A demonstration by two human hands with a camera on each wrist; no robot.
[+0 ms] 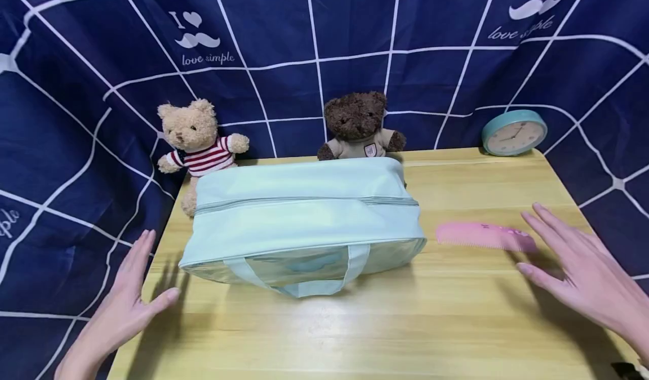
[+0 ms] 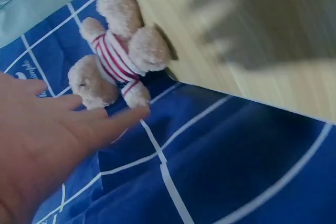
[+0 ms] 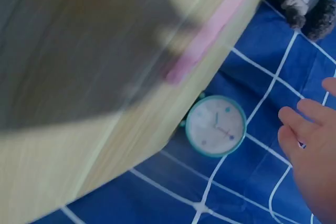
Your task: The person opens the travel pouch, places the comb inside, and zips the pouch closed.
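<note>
A light blue bag [image 1: 304, 222] with a zipper along its top stands on the wooden table, its handle hanging over the front side. My left hand [image 1: 121, 301] hovers at the table's left edge with fingers extended, touching nothing. On the other side, my right hand [image 1: 583, 267] is held above the table, fingers spread and holding nothing. Close to its fingertips lies a pink comb [image 1: 484, 236], which also shows in the right wrist view as a pink strip [image 3: 210, 32]. What the bag contains cannot be made out.
A tan teddy bear [image 1: 195, 138] in a striped shirt sits behind the bag's left end. A dark brown bear [image 1: 357, 124] is behind the bag's right part. At the back right corner stands a teal clock [image 1: 514, 133]. Blue checked cloth [image 1: 355, 19] surrounds the table [image 1: 314, 340].
</note>
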